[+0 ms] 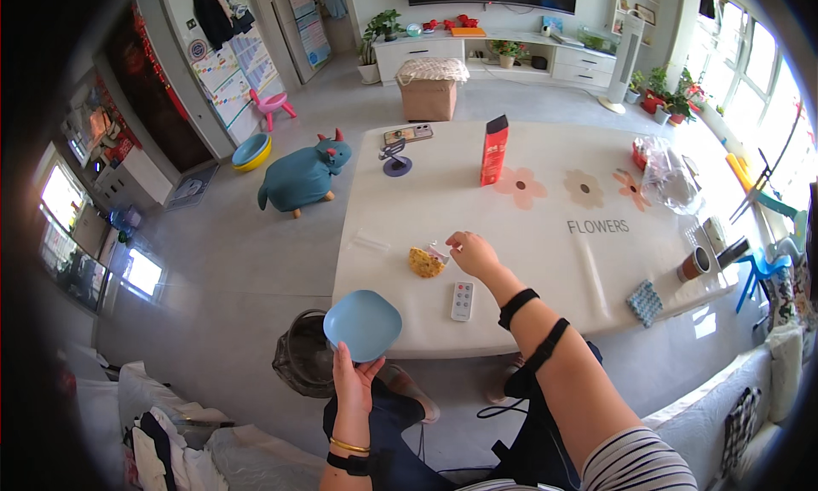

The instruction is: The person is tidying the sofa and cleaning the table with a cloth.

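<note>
My left hand (358, 377) grips a light blue plate (363, 325) by its near rim, above the table's front left corner. The plate bears nothing. Over the table, my right hand (474, 253) has its fingers curled beside a small clear wrapper (438, 253). Whether the fingertips pinch the wrapper is not clear. A golden, partly eaten-looking cookie (426, 263) lies against that wrapper, left of my right hand. Nearer to me is a white remote control (462, 301) with its buttons up.
On the table (409, 216) stand a red pouch (494, 151), a purple phone stand (397, 162) and a brown cup (693, 265). A phone (408, 134), a blue checked cloth (645, 303) and plastic bags (670, 175) lie there too. A waste bin (300, 357) stands under the plate's left side.
</note>
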A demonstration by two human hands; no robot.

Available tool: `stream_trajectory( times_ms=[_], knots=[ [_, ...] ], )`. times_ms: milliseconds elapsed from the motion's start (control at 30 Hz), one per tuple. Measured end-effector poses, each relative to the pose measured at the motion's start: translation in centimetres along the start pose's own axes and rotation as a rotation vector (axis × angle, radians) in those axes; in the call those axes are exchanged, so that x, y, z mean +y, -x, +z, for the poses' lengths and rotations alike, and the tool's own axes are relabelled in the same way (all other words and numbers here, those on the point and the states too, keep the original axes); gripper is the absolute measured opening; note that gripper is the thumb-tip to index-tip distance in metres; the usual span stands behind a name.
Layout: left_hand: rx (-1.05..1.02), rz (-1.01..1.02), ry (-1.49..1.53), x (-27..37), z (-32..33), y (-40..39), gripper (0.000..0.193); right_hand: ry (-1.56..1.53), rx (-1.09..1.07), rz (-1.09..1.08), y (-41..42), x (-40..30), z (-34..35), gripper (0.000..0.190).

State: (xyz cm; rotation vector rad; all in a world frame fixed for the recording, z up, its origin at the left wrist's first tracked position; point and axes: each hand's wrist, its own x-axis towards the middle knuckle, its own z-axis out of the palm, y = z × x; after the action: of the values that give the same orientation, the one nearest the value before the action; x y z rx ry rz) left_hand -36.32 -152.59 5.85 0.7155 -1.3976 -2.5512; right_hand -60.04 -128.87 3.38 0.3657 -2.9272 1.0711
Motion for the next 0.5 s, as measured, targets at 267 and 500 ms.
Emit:
stream_trajectory(
  times_ms=[267, 500],
  knots=[
    [0.065, 0.055, 0.003, 0.6, -2.2, -0.8, 0.047, 0.185, -0.087, -0.047, -4.4, -0.9, 3.6, 0.016],
    [0.243, 0.16, 0.094, 3.5, -5.9, -0.7, 0.05, 0.119, 0.047, 0.052, -4.9, -4.7, 3.8, 0.01]
  ],
)
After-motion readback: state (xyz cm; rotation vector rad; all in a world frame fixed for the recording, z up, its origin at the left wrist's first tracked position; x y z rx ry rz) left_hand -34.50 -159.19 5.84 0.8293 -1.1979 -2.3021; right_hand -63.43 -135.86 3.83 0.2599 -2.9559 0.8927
